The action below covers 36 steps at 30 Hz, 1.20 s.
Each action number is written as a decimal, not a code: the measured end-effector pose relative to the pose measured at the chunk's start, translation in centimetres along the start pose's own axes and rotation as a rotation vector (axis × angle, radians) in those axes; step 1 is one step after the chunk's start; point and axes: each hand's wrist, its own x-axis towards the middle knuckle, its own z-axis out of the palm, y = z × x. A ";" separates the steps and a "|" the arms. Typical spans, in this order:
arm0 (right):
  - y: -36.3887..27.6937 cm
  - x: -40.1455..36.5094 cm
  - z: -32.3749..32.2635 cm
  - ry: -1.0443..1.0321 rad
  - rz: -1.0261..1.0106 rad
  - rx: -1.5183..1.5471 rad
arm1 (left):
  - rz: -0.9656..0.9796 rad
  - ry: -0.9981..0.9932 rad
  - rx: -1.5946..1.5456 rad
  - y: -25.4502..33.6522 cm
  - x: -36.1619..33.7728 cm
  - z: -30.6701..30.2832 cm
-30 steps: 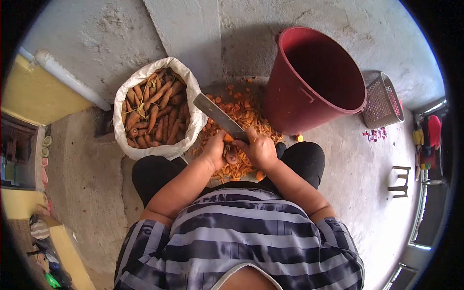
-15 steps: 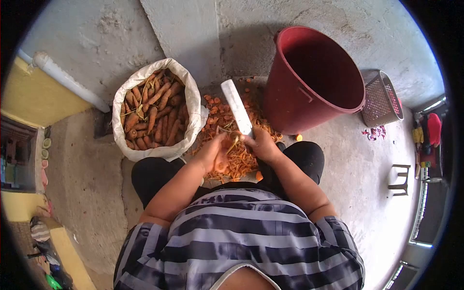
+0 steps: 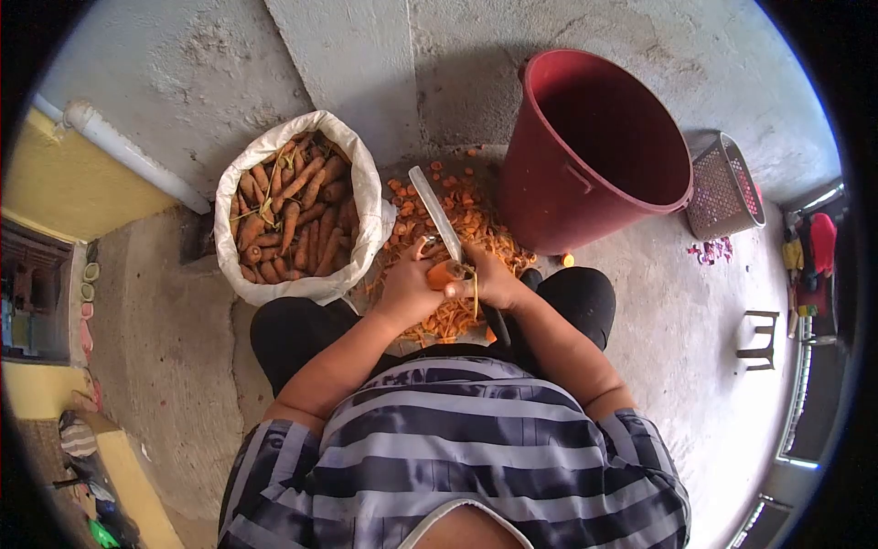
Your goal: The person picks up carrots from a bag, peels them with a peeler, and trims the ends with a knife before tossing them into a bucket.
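Observation:
My left hand [image 3: 407, 291] is closed around a carrot [image 3: 444, 274], whose orange end points toward my right hand [image 3: 495, 278]. That right hand grips a knife, its long pale blade [image 3: 433, 207] slanting up and away to the left; the handle is hidden in the fist. A thin yellowish strip [image 3: 476, 295] hangs beside the right thumb. Both hands meet above a heap of orange peelings and carrot slices [image 3: 448, 320] on the floor between my knees.
To the left stands a white sack [image 3: 365, 210] full of unpeeled carrots [image 3: 291, 215]. A tall dark red bin [image 3: 540, 174] is at right, with a grey perforated basket [image 3: 718, 206] beyond it. A concrete wall [image 3: 476, 82] rises behind them.
The carrot has turned so its orange end faces the right hand, and the left hand has moved closer to the right. The knife blade has tilted further left and appears narrower.

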 end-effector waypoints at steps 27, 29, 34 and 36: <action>2.7 0.6 2.7 0.103 0.453 0.098 | -0.312 0.000 0.374 -4.6 0.7 3.7; 1.2 0.8 1.6 0.084 0.768 0.631 | -0.538 -0.131 0.261 -4.6 1.3 3.1; 2.3 1.0 0.2 0.032 0.740 0.477 | -0.649 -0.309 0.259 -4.3 1.6 2.0; 2.1 0.8 1.8 0.007 0.492 0.301 | -0.642 -0.413 0.347 -3.1 1.7 1.4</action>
